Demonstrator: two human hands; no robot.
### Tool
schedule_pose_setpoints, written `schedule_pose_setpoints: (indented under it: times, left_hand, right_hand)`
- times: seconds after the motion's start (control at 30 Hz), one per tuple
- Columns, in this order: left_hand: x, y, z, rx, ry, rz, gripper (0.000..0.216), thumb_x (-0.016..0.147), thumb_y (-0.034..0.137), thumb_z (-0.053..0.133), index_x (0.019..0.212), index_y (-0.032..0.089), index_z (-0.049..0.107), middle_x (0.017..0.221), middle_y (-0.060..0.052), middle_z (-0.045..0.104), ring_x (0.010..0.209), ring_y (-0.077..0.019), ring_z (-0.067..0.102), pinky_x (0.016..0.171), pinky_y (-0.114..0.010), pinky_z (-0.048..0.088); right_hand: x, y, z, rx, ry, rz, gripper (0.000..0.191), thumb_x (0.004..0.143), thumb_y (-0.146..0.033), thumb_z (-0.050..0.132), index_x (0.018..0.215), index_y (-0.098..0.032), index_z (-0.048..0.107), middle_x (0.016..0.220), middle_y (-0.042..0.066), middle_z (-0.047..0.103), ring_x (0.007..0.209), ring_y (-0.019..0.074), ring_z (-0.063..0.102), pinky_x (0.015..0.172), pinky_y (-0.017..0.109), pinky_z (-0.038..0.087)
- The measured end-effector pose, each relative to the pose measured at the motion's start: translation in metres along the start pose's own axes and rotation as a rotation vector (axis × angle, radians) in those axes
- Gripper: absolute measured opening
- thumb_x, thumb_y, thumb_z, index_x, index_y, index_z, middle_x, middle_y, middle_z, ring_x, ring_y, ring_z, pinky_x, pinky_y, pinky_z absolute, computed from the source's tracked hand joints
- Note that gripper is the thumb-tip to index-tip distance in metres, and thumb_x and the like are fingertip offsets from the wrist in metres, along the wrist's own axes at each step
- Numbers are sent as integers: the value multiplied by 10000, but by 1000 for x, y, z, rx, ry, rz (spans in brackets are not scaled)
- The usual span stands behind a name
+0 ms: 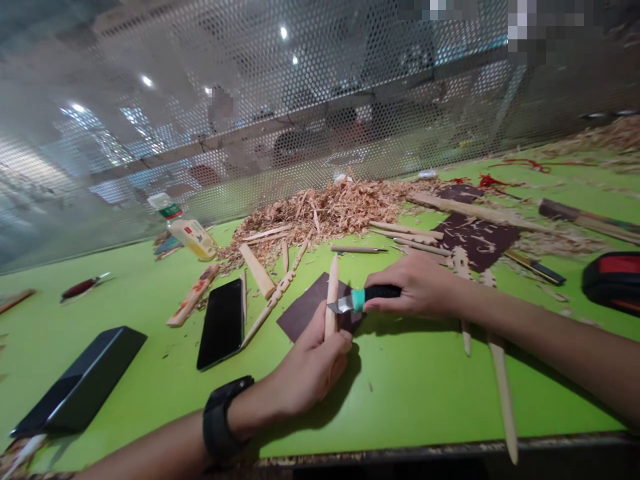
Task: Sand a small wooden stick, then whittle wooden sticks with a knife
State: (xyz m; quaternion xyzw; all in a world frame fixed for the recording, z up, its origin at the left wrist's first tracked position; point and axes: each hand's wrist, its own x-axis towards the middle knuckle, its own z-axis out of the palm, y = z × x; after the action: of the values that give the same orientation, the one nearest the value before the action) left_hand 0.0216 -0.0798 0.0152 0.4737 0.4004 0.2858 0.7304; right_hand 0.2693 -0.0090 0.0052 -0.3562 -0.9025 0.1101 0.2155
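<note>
My left hand (320, 357) grips the lower part of a pale wooden stick (333, 287), whose pointed end stands upward. In my right hand (407, 283) is a carving knife (357, 301) with a black handle and a teal band. Its short blade lies against the right side of the stick, just above my left fingers. Beneath the stick, a square of dark brown sandpaper (307, 308) rests on the green table (400, 400). My right fingers hide part of the knife's handle.
Wood shavings (330, 210) are heaped against the perforated screen (300, 120). A phone (221, 325) and a notched stick (280, 290) lie left of my hands. Under my right forearm are carved sticks (503, 393). A bottle (187, 233) leans at back left; a dark angular box (83, 383) sits at left.
</note>
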Motion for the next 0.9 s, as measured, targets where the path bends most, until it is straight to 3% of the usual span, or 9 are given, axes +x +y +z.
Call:
schedule_pose_setpoints:
  times: [0.17,0.27,0.43,0.63,0.77,0.9]
  left_hand:
    - [1,-8,-5,-69,1,-67,348,876,246,691,1153,268,482,668,104,352,490,-58,279,475,-193,179]
    - [1,-7,-6,-54,5,-64,366,885,265,694,1180,276,477,645,113,313,477,-61,261,474,-194,155]
    - [3,-1,-1,8,4,-32,478,919,337,669,1341,297,448,557,134,310,407,-74,228,400,-191,166]
    - [4,-3,-5,123,-36,17,505,972,431,647,1378,276,390,458,160,358,313,-94,256,321,-202,185]
    - [-1,-2,-5,70,-75,-12,509,947,350,694,1368,265,420,543,145,334,410,-75,256,400,-211,176]
    - [-7,-4,-8,109,-90,-53,366,947,302,682,1253,238,490,634,106,359,515,-75,280,467,-226,187]
  right_hand:
    - [-2,21,-9,-47,81,213,735,1035,-774,375,1130,-204,829,723,77,747,573,183,569,580,294,301]
    - [-3,21,-13,-72,89,251,743,1030,-782,364,1139,-209,825,731,78,742,597,187,570,594,294,306]
    - [0,-5,-8,52,-72,109,702,1048,-745,377,1036,-189,805,762,78,753,604,176,557,587,287,297]
    - [0,-18,1,101,-84,11,616,1051,-700,456,992,-189,796,719,53,730,573,150,508,575,280,282]
    - [-2,1,0,88,-46,-4,660,1053,-722,422,1008,-193,814,711,62,737,562,160,546,561,283,294]
    - [-6,32,-10,-26,84,172,743,1044,-770,359,1147,-192,815,747,86,757,565,178,572,561,290,316]
